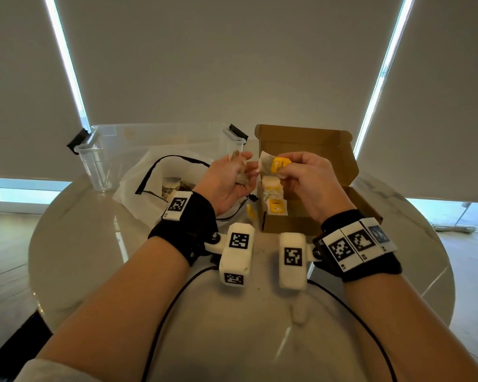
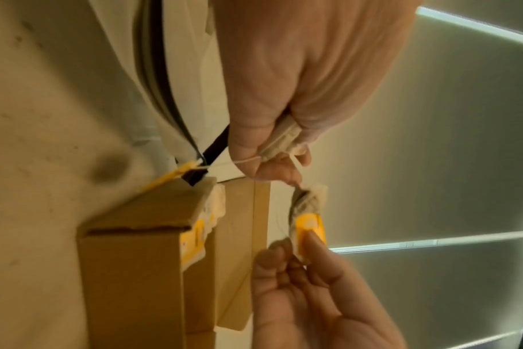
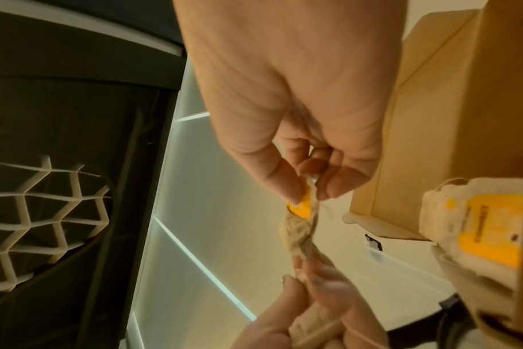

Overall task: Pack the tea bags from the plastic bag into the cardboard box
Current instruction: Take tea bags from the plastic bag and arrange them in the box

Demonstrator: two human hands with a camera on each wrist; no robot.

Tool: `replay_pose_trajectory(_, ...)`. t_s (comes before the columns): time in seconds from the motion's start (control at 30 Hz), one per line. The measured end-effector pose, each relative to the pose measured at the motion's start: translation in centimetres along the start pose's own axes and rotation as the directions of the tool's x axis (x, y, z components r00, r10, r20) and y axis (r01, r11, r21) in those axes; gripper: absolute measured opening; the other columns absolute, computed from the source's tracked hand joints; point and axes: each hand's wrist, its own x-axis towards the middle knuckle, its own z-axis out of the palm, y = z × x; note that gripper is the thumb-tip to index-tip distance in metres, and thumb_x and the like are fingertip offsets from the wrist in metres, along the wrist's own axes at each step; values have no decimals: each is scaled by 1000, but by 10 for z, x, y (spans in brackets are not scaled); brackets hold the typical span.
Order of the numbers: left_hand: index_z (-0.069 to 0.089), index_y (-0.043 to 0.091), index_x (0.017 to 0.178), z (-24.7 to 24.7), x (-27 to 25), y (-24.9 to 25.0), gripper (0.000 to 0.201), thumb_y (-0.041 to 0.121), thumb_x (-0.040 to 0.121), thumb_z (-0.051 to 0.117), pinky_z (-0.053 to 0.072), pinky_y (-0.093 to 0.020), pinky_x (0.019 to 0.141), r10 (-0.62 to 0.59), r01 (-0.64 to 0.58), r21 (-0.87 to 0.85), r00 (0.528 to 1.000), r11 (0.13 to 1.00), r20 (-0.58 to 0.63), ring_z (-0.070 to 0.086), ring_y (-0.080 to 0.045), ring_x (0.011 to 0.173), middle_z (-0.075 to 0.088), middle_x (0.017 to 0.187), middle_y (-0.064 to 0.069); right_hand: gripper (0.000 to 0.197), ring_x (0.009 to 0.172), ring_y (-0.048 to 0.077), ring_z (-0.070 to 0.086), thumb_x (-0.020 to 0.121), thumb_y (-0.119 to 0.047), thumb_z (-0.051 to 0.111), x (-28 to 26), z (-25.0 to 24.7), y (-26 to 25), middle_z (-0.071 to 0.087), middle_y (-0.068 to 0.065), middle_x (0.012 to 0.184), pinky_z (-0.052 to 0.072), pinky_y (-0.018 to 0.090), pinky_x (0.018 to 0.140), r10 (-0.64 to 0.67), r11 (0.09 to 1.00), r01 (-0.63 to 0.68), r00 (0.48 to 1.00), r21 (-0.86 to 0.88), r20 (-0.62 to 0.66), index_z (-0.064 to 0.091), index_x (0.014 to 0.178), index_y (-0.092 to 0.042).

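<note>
My right hand [image 1: 283,172] pinches a tea bag [image 1: 271,165] by its yellow tag, above the left end of the open cardboard box [image 1: 315,213]. In the right wrist view this tea bag [image 3: 300,226] hangs twisted from my thumb and fingers. My left hand [image 1: 239,169] grips a second tea bag [image 2: 279,139], whose string runs down to a yellow tag [image 1: 249,212] dangling beside the box. Several tea bags [image 1: 273,199] stand packed in the box's left end. The white plastic bag [image 1: 138,188] lies left of the box with more tea bags [image 1: 171,186] inside.
A clear plastic tub [image 1: 108,150] with black clips stands at the back left of the round marble table [image 1: 94,244]. The box lid [image 1: 304,144] stands open at the back. Black cables run over the table near me.
</note>
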Motion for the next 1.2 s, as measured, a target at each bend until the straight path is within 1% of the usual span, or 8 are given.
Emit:
replay_pose_trajectory(0.2,58,18,104,1,-7,-6,15,27,98,48,40,-17,56,87,-124,424,991,897,104,42,-6,62,53,92,-5,33,92,15,62,86,2,57,5,-10,1,65,6,102,52,27,77,-57,997,57,998,-60,1,59,115,-15)
replay_pose_trajectory(0.37,60,13,118,2,-8,-12,31,15,87,65,44,-17,56,118,-199,546,977,814,180,56,-6,72,65,94,-5,40,88,7,63,85,-6,63,2,-8,-1,67,1,98,45,18,73,-103,979,103,995,-174,6,55,123,-15)
replay_pose_trajectory(0.57,57,12,121,5,-5,-17,36,15,86,65,43,-20,59,162,-193,527,981,828,104,56,-10,78,63,96,-4,12,68,6,52,87,-15,64,3,-10,1,63,0,84,46,21,60,36,974,-34,999,-222,4,66,98,-12)
replay_pose_trajectory(0.77,57,9,116,2,1,-27,32,21,88,65,47,-30,83,37,-64,787,998,613,52,59,-19,97,62,104,-5,19,82,12,64,95,-8,51,27,-29,14,63,5,98,57,28,79,19,947,-96,970,-306,-244,58,112,-11)
replay_pose_trajectory(0.83,57,11,105,1,1,-26,23,23,87,65,45,-25,70,4,-36,854,999,519,40,56,-12,82,60,91,-1,19,75,11,63,96,-10,50,38,-31,23,62,5,91,57,26,74,143,893,-245,950,-378,-279,58,113,-9)
replay_pose_trajectory(0.93,56,19,88,1,-2,-22,8,24,89,63,40,-19,58,-47,-27,868,997,496,58,53,-7,71,58,83,1,15,67,13,62,95,-9,51,50,-25,32,63,10,86,55,23,64,314,795,-417,905,-441,-289,59,107,-4)
replay_pose_trajectory(1.1,57,18,80,-1,-1,-20,13,24,89,63,42,-20,59,-54,-35,893,996,448,66,54,-9,69,59,77,1,23,97,33,66,86,-2,58,56,-22,50,66,21,105,55,44,86,259,786,-365,927,-499,-270,63,108,4)
replay_pose_trajectory(1.2,59,17,82,-3,-1,-20,11,25,89,63,43,-21,61,-62,-21,897,997,442,54,54,-9,69,60,78,0,12,97,34,66,85,-2,60,56,-20,54,67,22,103,55,44,85,207,820,-336,929,-463,-308,66,95,1)
